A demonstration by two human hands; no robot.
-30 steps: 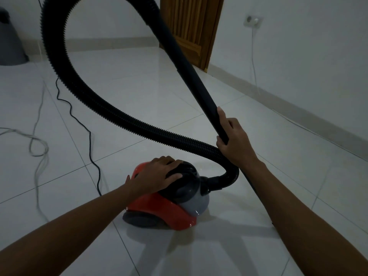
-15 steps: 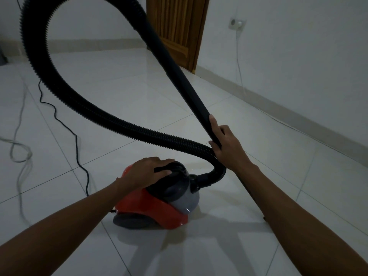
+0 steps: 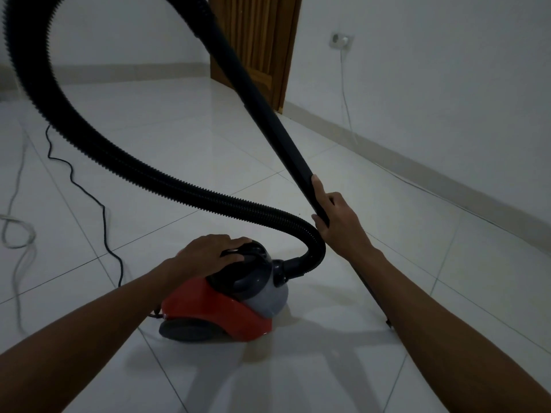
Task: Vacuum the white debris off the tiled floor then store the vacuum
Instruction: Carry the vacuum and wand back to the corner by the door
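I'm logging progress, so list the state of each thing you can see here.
Vacuum: on the floor, left hand resting on top.
Hose: attached, looped overhead.
Wand: gripped by right hand.
Black cord: trailing across tiles.
Door: closed.
Wall socket: white cable plugged in.

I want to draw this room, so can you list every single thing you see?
vacuum: one, red and grey, on the floor, centre.
hose: one, black, looping up from the vacuum's front.
tube: one, black, slanting, held at right.
black cord: one, on the floor, left.
grey cord: one, far left.
door: one, brown, at the back.
socket: one, white, right wall.
floor: white tiles.
left hand: on the vacuum's top.
right hand: grip on the tube.
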